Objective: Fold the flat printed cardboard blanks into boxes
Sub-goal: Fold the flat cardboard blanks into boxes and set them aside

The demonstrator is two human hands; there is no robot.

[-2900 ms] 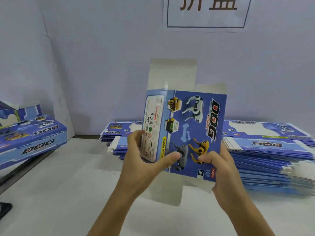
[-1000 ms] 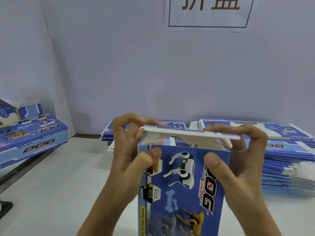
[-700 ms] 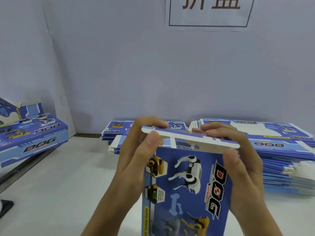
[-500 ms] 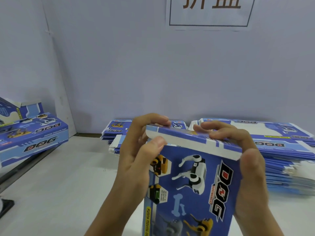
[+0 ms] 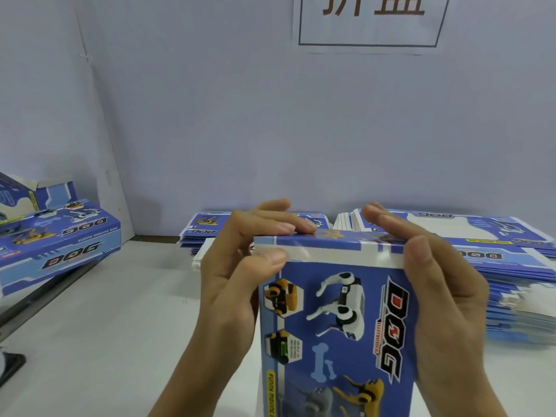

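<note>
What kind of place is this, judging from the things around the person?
Probably a packing workstation in a small factory or workshop. Tall stacks of flat printed blanks lie along the wall, finished boxes are piled at the left, both hands fold another box, and a paper sign hangs above the white table.

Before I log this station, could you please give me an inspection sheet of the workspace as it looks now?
Surface: white table, bare patch in front.
Job's things: upright box, top flap folded down; flat blanks stacked behind; finished box lying at left.
Clutter: dark object at left edge, unidentifiable.
Grippers: left hand and right hand grip the box's top, fingers over the flap, thumbs on the front.
Cables: nothing seen.
Surroundings: pale wall with a paper sign.
</note>
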